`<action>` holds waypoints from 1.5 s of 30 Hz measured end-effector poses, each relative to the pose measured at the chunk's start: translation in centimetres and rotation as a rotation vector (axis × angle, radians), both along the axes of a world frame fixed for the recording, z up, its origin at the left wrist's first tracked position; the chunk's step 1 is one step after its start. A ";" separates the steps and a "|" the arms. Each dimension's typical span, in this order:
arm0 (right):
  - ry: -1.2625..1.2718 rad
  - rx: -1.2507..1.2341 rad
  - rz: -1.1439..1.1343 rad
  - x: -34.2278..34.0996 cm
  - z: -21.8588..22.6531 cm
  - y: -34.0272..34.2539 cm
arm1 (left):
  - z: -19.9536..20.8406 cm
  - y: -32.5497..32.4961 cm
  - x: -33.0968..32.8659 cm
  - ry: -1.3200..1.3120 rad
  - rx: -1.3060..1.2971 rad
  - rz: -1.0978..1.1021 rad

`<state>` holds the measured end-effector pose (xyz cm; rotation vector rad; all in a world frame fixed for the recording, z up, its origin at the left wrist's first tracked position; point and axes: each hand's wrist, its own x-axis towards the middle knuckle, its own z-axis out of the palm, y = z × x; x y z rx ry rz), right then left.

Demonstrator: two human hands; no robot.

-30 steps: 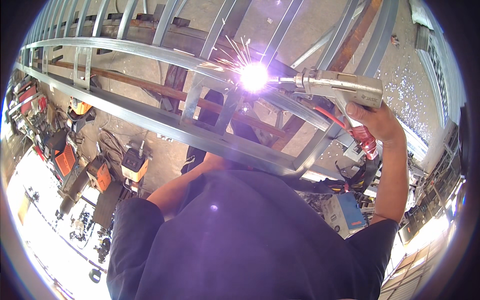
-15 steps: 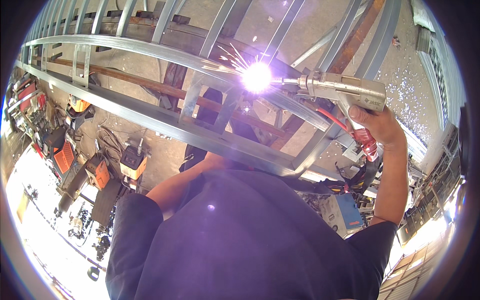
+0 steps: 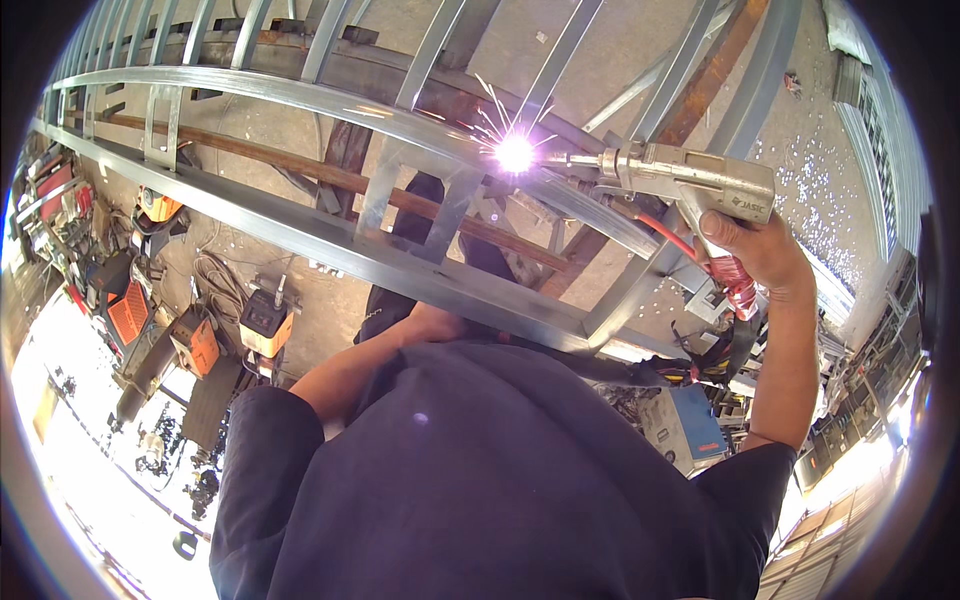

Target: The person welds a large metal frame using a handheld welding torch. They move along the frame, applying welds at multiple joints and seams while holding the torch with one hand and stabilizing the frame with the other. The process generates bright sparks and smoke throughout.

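Note:
My right hand (image 3: 768, 252) is closed around the grip of a grey handheld welding gun (image 3: 700, 175), with red wrapping (image 3: 735, 285) and a cable below the grip. The gun points left. At its tip glows a bright weld spot (image 3: 514, 154) on the long upper rail of a silver metal frame (image 3: 270, 92), throwing sparks. The glare hides the joint itself. Short upright pieces (image 3: 455, 215) join this rail to a nearer lower rail (image 3: 330, 240). My left hand (image 3: 437, 322) rests low by my body, just nearer than the lower rail; its fingers are hidden.
Rusty steel bars (image 3: 270, 160) run beneath the frame. On the floor at left are an orange and black machine (image 3: 266, 322), coiled cable (image 3: 215, 280) and assorted tools. A blue and grey box (image 3: 690, 425) stands near my right arm. Stacked metal profiles (image 3: 875, 150) lie far right.
The weld glare has shrunk and its sparks now fan upward rather than left. My right hand and the gun have shifted very slightly. More of my left hand shows.

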<state>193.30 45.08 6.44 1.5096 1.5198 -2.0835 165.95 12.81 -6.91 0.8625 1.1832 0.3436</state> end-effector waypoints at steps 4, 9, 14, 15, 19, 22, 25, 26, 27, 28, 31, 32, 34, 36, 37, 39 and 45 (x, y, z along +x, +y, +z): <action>0.079 0.044 -0.020 0.9 0.7 -0.2 | -0.1 -1.0 0.1 0.092 0.057 -0.067; 0.087 0.017 -0.090 4.7 1.8 -0.4 | -2.3 -3.1 1.2 0.149 0.193 -0.093; -0.019 -0.007 -0.123 7.5 2.7 -0.8 | -2.7 -3.2 2.6 0.100 0.257 -0.139; -0.037 -0.017 -0.127 7.8 2.8 -0.9 | -2.8 -3.3 2.8 0.110 0.276 -0.158; -0.023 0.043 -0.104 9.7 1.3 -1.4 | -2.8 -3.5 3.5 0.145 0.287 -0.241; -0.081 0.002 -0.065 9.8 1.2 -0.9 | -2.5 -3.2 4.1 0.113 0.282 -0.232; -0.094 0.116 0.004 11.1 -0.2 -0.7 | -2.3 -2.9 4.6 0.090 0.240 -0.249; -0.075 0.116 0.009 11.0 -0.3 -0.6 | -2.2 -2.8 4.8 0.087 0.219 -0.265; -0.068 0.112 0.016 10.8 -0.2 -0.6 | -2.2 -2.7 4.9 0.078 0.212 -0.275; -0.061 0.108 0.025 10.6 -0.1 -0.4 | -2.3 -2.8 5.1 0.069 0.204 -0.284; -0.048 0.087 0.040 9.9 0.3 -0.1 | -2.8 -3.0 5.4 0.047 0.175 -0.322; -0.046 0.076 0.045 9.6 0.6 0.0 | -2.9 -3.0 5.5 0.039 0.164 -0.336; -0.052 0.094 0.021 9.1 0.8 -0.2 | -2.2 -2.4 5.4 0.034 0.158 -0.351; -0.079 0.095 0.040 8.9 1.1 0.0 | -1.8 -2.0 5.5 0.030 0.166 -0.348; -0.105 0.087 0.070 9.0 1.2 0.1 | -1.8 -2.1 5.6 0.025 0.177 -0.339; -0.098 0.115 0.088 9.2 0.9 0.3 | -1.8 -2.1 5.7 -0.002 0.171 -0.297; -0.104 0.094 0.049 9.3 0.8 0.2 | 1.2 1.0 5.9 -0.085 0.035 -0.212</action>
